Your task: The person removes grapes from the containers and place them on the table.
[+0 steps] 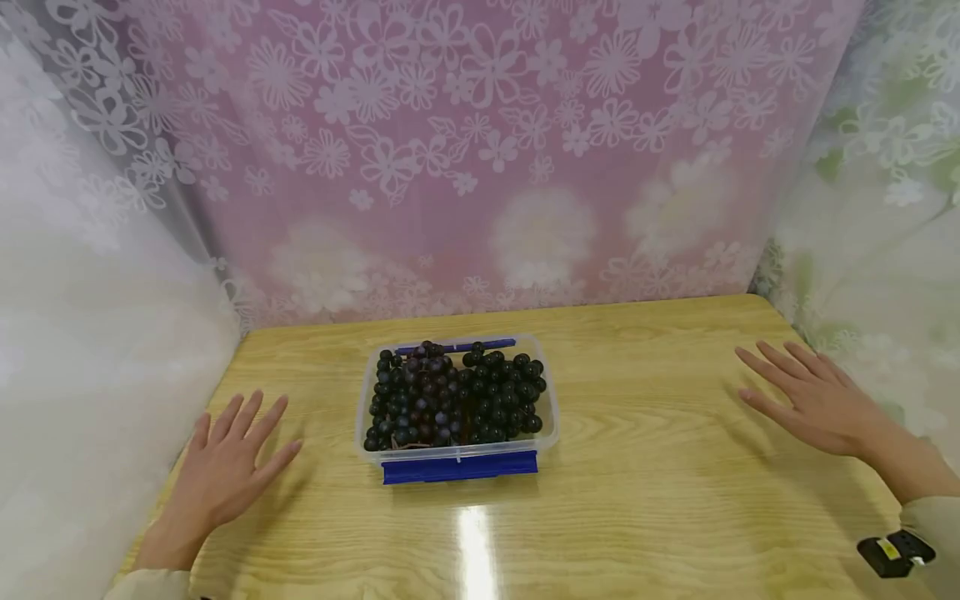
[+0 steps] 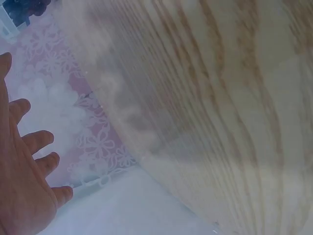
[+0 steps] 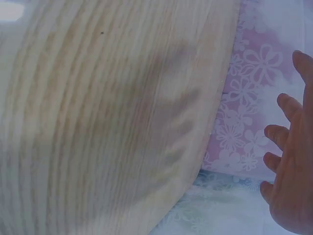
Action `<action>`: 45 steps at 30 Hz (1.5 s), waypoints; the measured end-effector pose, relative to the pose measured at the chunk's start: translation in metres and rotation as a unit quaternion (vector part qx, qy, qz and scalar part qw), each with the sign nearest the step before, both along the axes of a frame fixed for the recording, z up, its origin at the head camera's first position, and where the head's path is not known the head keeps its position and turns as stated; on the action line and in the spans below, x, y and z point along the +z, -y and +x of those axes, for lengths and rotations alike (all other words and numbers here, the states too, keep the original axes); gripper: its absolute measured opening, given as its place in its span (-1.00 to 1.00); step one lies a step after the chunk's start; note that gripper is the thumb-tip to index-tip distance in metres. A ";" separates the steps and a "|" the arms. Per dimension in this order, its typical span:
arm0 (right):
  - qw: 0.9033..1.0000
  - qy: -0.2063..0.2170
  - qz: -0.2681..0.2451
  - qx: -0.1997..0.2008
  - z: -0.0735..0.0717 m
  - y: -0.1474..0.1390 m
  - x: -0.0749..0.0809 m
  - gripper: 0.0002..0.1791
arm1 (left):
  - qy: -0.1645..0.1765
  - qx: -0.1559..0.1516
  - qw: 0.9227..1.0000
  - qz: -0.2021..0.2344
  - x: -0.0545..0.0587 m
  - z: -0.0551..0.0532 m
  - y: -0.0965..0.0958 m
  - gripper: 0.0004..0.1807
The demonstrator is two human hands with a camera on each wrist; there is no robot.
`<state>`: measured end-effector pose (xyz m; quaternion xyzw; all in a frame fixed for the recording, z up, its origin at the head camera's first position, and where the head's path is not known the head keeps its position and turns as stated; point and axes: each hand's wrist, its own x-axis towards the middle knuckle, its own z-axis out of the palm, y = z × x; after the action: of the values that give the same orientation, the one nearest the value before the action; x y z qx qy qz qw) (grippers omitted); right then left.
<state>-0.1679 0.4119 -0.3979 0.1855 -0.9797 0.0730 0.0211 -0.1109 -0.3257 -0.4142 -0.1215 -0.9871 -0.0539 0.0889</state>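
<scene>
Dark grapes (image 1: pixel 423 400) fill a clear plastic container (image 1: pixel 551 417) with blue side clips in the middle of the table. Its front clip (image 1: pixel 459 468) hangs folded outward. To the left of the container, my left hand (image 1: pixel 228 467) hovers over the wood with fingers spread, holding nothing. My right hand (image 1: pixel 813 400) is held above the table's right side, fingers extended and apart, also with nothing in it. In the left wrist view a corner of the container (image 2: pixel 7 24) with some grapes (image 2: pixel 36 6) peeks in at the top left.
The wooden table (image 1: pixel 637 500) has a rounded far right corner. A pink floral curtain (image 1: pixel 420 167) hangs behind it, with pale curtains (image 1: pixel 97 275) on the left and on the right (image 1: pixel 885 250). A black strap buckle (image 1: pixel 896 552) sits at my right sleeve.
</scene>
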 end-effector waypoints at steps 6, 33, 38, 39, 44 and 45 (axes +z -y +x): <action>1.000 -0.012 0.004 0.017 -0.002 0.009 0.004 -0.22 | -0.014 -0.007 1.000 0.001 0.001 0.000 -0.005 -0.22; 0.999 -0.005 -0.018 0.044 -0.013 0.073 0.005 -0.25 | -0.036 -0.030 0.999 -0.001 0.008 -0.006 -0.023 -0.25; 0.998 -0.015 -0.014 0.063 -0.013 0.090 0.007 -0.24 | -0.041 -0.033 0.999 0.001 0.008 -0.006 -0.024 -0.27; 0.998 -0.017 -0.012 0.065 -0.013 0.094 0.008 -0.24 | -0.041 -0.034 0.999 0.001 0.008 -0.006 -0.024 -0.27; 0.996 -0.027 0.002 0.081 -0.013 0.110 0.010 -0.24 | -0.036 -0.034 0.999 0.003 0.009 -0.006 -0.026 -0.27; 0.996 -0.030 0.005 0.086 -0.013 0.113 0.011 -0.23 | -0.035 -0.034 0.999 0.003 0.009 -0.006 -0.026 -0.27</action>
<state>-0.1812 0.2992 -0.3870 0.2713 -0.9594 0.0637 0.0434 -0.1173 -0.2993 -0.4051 -0.1561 -0.9786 -0.0559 0.1218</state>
